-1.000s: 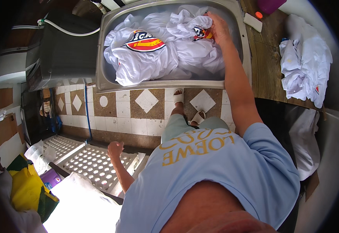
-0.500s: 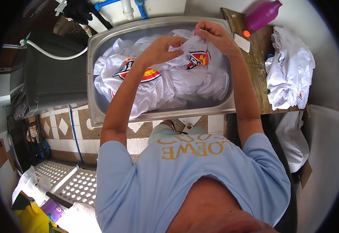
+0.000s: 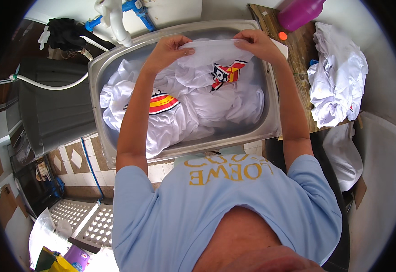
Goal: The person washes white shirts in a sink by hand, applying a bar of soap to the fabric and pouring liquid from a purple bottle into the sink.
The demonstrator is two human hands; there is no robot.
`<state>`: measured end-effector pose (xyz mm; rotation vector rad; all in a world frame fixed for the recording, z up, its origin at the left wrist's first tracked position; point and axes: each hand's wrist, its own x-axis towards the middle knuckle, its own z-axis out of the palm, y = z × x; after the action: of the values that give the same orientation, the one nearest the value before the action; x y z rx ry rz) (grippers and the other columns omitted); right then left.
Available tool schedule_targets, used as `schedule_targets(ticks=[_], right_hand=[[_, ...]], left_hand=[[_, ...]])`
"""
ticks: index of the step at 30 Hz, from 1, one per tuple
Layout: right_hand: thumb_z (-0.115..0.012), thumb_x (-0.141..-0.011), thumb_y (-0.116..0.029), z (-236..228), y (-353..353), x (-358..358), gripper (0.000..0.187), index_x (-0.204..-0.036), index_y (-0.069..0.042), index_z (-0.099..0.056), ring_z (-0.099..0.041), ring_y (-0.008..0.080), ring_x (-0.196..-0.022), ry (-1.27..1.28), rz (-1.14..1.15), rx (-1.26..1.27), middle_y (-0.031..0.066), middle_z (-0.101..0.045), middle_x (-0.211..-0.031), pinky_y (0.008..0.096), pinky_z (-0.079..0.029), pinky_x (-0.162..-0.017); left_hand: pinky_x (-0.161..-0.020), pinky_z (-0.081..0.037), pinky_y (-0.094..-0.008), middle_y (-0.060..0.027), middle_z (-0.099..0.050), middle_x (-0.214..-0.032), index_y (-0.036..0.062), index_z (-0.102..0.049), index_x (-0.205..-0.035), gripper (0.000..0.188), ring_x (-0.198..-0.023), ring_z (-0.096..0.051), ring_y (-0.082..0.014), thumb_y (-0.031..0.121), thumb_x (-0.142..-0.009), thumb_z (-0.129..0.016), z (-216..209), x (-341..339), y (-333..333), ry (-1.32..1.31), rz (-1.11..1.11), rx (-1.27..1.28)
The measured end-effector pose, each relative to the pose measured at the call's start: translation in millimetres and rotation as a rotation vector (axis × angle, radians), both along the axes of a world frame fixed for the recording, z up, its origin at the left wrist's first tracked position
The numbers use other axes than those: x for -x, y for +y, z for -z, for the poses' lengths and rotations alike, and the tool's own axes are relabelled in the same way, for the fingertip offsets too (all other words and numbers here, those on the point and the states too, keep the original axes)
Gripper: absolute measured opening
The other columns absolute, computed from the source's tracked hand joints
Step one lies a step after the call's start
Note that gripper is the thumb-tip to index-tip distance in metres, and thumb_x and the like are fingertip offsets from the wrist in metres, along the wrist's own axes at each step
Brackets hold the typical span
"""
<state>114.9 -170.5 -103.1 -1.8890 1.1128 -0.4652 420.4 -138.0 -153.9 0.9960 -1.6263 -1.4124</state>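
Observation:
A steel sink basin (image 3: 207, 28) is heaped with wet white garments (image 3: 175, 124), some with red, yellow and black prints. My left hand (image 3: 168, 52) pinches one white garment (image 3: 214, 46) by its upper edge, near the far side of the basin. To the right, my right hand (image 3: 256, 43) grips the same edge between thumb and fingers. Between the two hands the edge is drawn out almost straight, and the printed part hangs below it onto the heap. The garment's exact kind is hard to make out among the folds.
Right of the basin, a wooden board (image 3: 300, 81) carries a pile of white garments (image 3: 336, 77), a purple bottle (image 3: 300, 12) and an orange cap (image 3: 282, 35). White drain pipes (image 3: 113, 20) stand behind the basin. A white hose (image 3: 48, 84) curves toward its left side.
My hands have moved apart, the left one going leftward along the garment's edge. Bunched before, that edge is now stretched between them. The view has also shifted a little.

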Motion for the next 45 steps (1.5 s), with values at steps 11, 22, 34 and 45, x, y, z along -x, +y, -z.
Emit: schedule_targets(ticks=[11,22,34,45], right_hand=[[-0.058,-0.087,-0.037,108.4,6.6,-47.4,0.033,-0.094,-0.005,-0.063,-0.062,0.0381,-0.087,0.420,0.312,0.195,0.0186,-0.066,-0.089,0.0458,-0.050,-0.078],[-0.064,-0.083,-0.022,112.7,-18.0,-27.7,0.024,-0.098,-0.004,-0.063,-0.063,0.0277,-0.088,-1.277,0.335,-0.856,0.0105,-0.066,-0.092,0.0404,-0.050,-0.084],[-0.055,-0.092,-0.045,140.6,39.1,-53.2,0.050,-0.125,-0.007,-0.051,-0.052,0.0174,-0.099,-1.710,0.323,-0.924,0.0009,-0.053,-0.106,0.0317,-0.042,-0.090],[-0.051,-0.096,-0.034,183.2,-1.0,-74.2,0.026,-0.107,-0.010,-0.057,-0.056,0.0185,-0.096,-1.794,0.030,-0.952,0.0033,-0.058,-0.101,0.0366,-0.048,-0.083]], left_hand=[[-0.077,-0.049,-0.0442,-0.0180,-0.066,-0.096,0.0049,-0.064,-0.097,0.025,-0.090,-0.063,-0.0360,0.025,-0.082,-0.065,69.5,56.8,0.3,-0.965,-0.469,0.324],[-0.084,-0.050,-0.0390,-0.0156,-0.067,-0.108,0.0007,-0.065,-0.108,0.045,-0.094,-0.065,-0.0290,0.041,-0.088,-0.062,83.5,28.1,-7.7,-0.137,-0.525,-0.283],[-0.051,-0.044,-0.0291,-0.0071,-0.059,-0.058,0.0032,-0.058,-0.057,0.024,-0.052,-0.057,-0.0193,0.011,-0.072,-0.075,24.5,208.4,28.5,-0.345,-0.514,0.724],[-0.044,-0.038,-0.0290,-0.0037,-0.056,-0.052,-0.0015,-0.061,-0.059,0.029,-0.043,-0.044,-0.0130,0.015,-0.081,-0.070,56.7,175.4,-16.6,-0.595,-0.554,0.726]])
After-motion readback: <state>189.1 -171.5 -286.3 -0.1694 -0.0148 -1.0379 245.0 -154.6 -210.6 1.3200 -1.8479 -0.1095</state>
